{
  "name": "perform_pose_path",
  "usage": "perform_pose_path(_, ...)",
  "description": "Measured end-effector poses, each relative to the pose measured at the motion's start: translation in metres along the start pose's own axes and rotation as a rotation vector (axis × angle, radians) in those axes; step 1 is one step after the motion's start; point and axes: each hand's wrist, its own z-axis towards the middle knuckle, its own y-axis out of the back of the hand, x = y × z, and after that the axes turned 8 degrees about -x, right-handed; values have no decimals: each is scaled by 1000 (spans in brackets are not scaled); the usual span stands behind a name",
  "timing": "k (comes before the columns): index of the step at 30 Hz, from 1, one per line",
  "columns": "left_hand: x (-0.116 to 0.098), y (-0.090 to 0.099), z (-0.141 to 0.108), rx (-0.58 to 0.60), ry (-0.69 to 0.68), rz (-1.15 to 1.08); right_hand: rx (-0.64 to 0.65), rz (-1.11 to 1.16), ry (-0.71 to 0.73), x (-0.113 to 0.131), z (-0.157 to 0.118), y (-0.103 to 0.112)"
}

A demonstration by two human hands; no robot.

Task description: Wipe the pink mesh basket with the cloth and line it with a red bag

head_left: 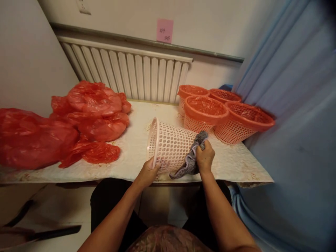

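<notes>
A pale pink perforated plastic wastebasket [174, 145] lies tilted on its side above the front of the table, its open rim toward the left. My left hand [148, 173] grips that rim at its lower edge, thumb on the outer wall. Bunched in my right hand [206, 157] is a grey cloth [193, 157] with a light purple edge, pressed against the basket near its base. The fingers of my right hand are wrapped round the cloth and partly hidden by it.
Several lined baskets with red bags, such as the front one [204, 112], stand at the back right. Filled red plastic bags [91, 101] are heaped on the left of the table [136, 140]. A radiator [131, 70] runs behind; a blue curtain [286, 140] hangs at right.
</notes>
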Motion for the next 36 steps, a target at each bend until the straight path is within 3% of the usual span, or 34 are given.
perform_pose_path(8,13,-3,-4,6,-49,36,98,401,416,83,-63,-2)
perform_pose_path(13,33,-5,-13,49,-66,33,156,495,505,120,-52,-6)
perform_pose_path(17,40,-1,-15,60,-73,36,191,479,441,130,-30,-13)
perform_pose_path(20,27,1,-12,73,-39,19,228,474,422,130,-25,-15)
perform_pose_path(26,-18,-10,2,-16,-39,-123,249,525,451,124,-33,-8)
perform_pose_path(29,-24,-14,5,-63,-62,-91,285,507,459,114,-25,-8)
perform_pose_path(32,-18,-13,3,-83,-53,-10,306,400,426,89,-6,-14)
perform_pose_path(36,-7,-11,-2,-56,-24,12,233,177,263,35,23,-22)
